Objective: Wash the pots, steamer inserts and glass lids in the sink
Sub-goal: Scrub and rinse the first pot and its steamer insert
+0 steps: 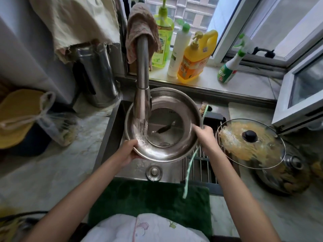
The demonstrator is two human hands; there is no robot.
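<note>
Steamer insert (pixel 163 124): steel ring, centre open, held over sink (pixel 111 130) under running faucet (pixel 142 81). Likely light, stiff, slippery when wet; best held at rim, 2 opposite points. Left hand (pixel 128 151): fingers curled round near-left rim, water landing just beside. Right hand (pixel 206 137): grips right rim, fingers reaching inside. Soiled glass lid (pixel 251 142) on pot (pixel 283 173), right counter, unwashed. Green brush (pixel 192 154) beside right wrist.

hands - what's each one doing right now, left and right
Left hand: grips the near-left rim of the steel steamer insert under the running tap.
Right hand: grips the insert's right rim.
</note>
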